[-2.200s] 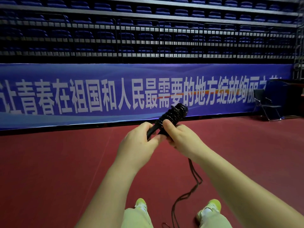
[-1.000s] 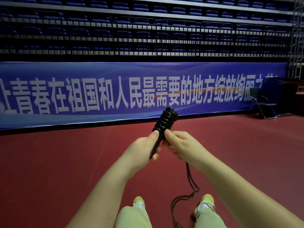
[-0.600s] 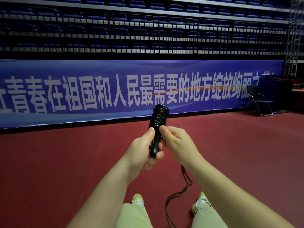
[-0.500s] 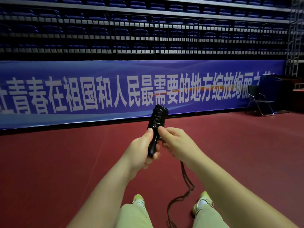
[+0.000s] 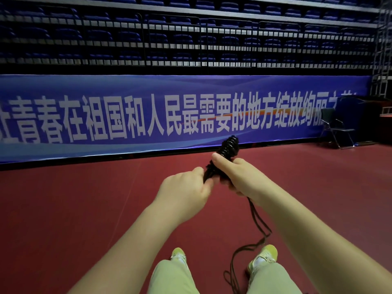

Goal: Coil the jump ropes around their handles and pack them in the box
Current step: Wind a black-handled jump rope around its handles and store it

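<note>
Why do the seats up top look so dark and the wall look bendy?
Head view: dim light leaves the stands murky; the wide lens bows the banner; the forearms near the bottom edge smear; the coiled jump rope reads as a black lump with faint shine.

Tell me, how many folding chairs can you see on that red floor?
1. A single dark folding chair stands on the red floor at the far right, against the blue banner. Others may sit beyond the frame's right edge.
</note>
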{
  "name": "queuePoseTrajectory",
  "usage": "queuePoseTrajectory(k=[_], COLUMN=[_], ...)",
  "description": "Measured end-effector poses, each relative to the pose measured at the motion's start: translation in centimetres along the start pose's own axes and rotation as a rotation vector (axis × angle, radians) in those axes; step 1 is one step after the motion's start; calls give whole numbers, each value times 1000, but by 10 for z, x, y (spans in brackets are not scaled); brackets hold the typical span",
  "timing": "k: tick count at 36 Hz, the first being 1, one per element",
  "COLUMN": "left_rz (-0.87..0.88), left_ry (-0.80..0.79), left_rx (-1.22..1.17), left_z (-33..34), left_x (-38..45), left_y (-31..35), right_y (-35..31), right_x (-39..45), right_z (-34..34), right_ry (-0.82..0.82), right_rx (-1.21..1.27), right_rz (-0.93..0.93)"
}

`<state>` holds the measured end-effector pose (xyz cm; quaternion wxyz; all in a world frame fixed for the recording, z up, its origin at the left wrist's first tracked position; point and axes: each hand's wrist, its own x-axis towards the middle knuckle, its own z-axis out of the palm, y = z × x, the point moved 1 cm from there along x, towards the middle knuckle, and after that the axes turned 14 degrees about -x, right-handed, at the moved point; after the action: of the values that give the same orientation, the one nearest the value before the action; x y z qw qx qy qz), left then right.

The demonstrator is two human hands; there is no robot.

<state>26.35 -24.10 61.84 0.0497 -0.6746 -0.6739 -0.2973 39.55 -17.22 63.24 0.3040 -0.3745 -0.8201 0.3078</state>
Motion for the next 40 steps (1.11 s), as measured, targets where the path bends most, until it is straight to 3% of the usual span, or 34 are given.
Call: queuePoseTrajectory(k=[2, 5, 8, 11, 13, 16, 21, 26, 34, 40], left_rz=[-21, -90, -114, -56, -56, -108, -372, -462, -451, -265], left_ry=[-64, -240, -586, -970, -1089, -1052, -614, -458, -260, -34], left_rx=[-235, -992, -1601, -1973, -2094, -2046, -1801, -1649, -1418, -892], left_z=[-4, -5, 3, 14, 16, 11, -7, -3, 6, 10], left_x=[-2, -9, -18, -22, -21, -22, -26, -29, -28, -26], left_y=[-1, 0, -4, -4, -1, -2, -1, 0, 2, 4], right_y=[-2, -5, -4, -3, -6, -5, 2, 9, 7, 2], right_x=[-1, -5, -9, -12, -12, -12, -14, -22, -29, -36], right_z=[-1, -3, -2, 1, 1, -1, -1, 7, 26, 31], right_ry=[66, 77, 12, -44, -64, -114, -144, -128, 133, 37], right_rx=[23, 214, 321, 384, 349, 280, 143, 136, -102, -86], right_rz=[-73, -123, -206, -282, -320, -321, -268, -178, -52, -8])
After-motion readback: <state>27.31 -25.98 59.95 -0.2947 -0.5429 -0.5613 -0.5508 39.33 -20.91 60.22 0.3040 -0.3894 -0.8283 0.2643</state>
